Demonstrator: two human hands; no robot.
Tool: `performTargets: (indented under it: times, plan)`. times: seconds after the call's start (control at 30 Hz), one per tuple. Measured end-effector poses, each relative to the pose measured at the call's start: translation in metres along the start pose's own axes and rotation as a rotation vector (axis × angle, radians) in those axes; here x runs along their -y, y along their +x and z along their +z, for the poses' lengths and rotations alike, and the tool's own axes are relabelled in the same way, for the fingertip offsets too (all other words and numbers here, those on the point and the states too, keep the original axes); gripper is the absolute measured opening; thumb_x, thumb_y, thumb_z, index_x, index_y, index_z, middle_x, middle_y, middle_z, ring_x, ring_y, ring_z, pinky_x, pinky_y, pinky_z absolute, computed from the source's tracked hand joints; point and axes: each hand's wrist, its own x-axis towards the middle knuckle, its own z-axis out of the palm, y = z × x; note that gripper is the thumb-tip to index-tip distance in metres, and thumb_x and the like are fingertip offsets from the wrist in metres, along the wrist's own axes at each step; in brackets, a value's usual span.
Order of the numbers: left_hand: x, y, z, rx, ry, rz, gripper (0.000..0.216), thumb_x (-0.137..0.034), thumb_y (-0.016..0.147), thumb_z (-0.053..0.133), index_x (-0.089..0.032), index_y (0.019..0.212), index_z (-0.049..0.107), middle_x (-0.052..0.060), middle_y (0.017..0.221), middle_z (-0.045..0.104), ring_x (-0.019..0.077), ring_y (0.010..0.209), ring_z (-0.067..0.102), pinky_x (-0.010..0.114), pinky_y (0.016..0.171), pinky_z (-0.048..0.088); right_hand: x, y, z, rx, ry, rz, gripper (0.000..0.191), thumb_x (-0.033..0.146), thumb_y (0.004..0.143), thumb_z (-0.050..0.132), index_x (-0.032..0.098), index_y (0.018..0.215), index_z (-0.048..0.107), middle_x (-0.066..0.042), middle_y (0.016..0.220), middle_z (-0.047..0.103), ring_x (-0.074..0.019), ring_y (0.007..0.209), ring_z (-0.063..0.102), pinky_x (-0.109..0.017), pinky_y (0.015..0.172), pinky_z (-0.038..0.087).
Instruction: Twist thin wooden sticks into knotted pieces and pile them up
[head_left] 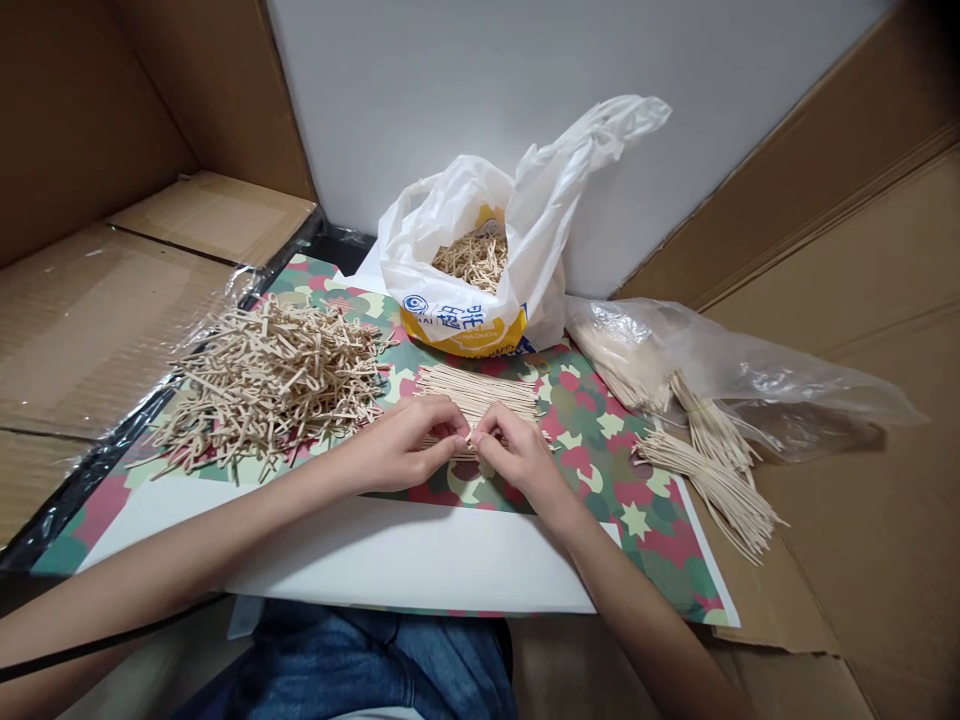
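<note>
My left hand (420,440) and my right hand (514,448) meet fingertip to fingertip in the middle of the table. Both are closed in a pinch on a thin beige cord, most of it hidden by the fingers. Just behind and under them lies a flat row of straight beige cords (480,388), side by side. To the left of my left hand is a large loose heap of short looped cords (277,385), each apparently bent into a loop with tails.
A white plastic bag (540,230) with more looped cords stands open at the back. To the right, tied bundles of cords (712,480) lie beside a clear plastic bag (780,385). The camouflage-patterned sheet (637,520) covers the table; cardboard walls (885,300) flank it.
</note>
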Motion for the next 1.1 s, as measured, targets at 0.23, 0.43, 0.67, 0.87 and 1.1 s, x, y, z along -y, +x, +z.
performTargets:
  times: [0.23,0.43,0.67,0.87,1.1]
  plan:
    - [0.001,0.001,0.003,-0.037,0.189,-0.09,0.019,-0.027,0.083,0.045,-0.014,0.08,0.059,0.004,0.072,0.058,0.013,0.064,0.05,0.021,0.056,0.034,-0.002,-0.001,0.006,-0.119,-0.352,-0.341,0.014,0.018,0.083,0.04,0.02,0.069,0.042,-0.001,0.065,0.051,-0.0145,0.065,0.048,-0.026,0.063,0.036]
    - [0.0,0.0,0.003,-0.006,0.297,0.031,0.019,-0.022,0.084,0.041,-0.013,0.078,0.057,0.004,0.073,0.053,0.0128,0.066,0.048,0.022,0.058,0.034,-0.001,0.002,0.003,0.013,-0.358,-0.277,0.013,0.018,0.082,0.042,0.02,0.069,0.041,0.001,0.064,0.05,-0.0126,0.06,0.047,-0.024,0.059,0.036]
    - [-0.006,-0.002,-0.002,0.028,0.21,0.053,0.021,-0.026,0.084,0.043,-0.013,0.083,0.059,0.005,0.079,0.056,0.014,0.071,0.05,0.024,0.064,0.036,-0.004,0.003,-0.004,0.054,-0.279,-0.174,0.014,0.026,0.082,0.049,0.02,0.071,0.043,0.003,0.064,0.052,-0.0103,0.058,0.047,-0.021,0.055,0.034]
    - [-0.004,0.005,-0.001,0.098,-0.306,-0.172,0.02,-0.027,0.079,0.049,-0.011,0.075,0.061,0.003,0.067,0.058,0.0116,0.062,0.049,0.022,0.056,0.036,0.0,0.0,-0.005,0.006,-0.401,-0.31,0.013,0.025,0.084,0.044,0.018,0.073,0.046,0.0,0.067,0.053,-0.013,0.065,0.05,-0.024,0.061,0.037]
    - [0.003,0.008,0.01,0.071,-0.88,-0.51,0.011,-0.022,0.066,0.059,-0.011,0.063,0.059,0.0,0.061,0.052,0.0084,0.057,0.045,0.019,0.054,0.034,0.001,-0.004,-0.002,-0.104,-0.682,-0.51,0.017,0.019,0.084,0.038,0.018,0.069,0.046,-0.001,0.061,0.05,-0.0155,0.063,0.045,-0.028,0.062,0.034]
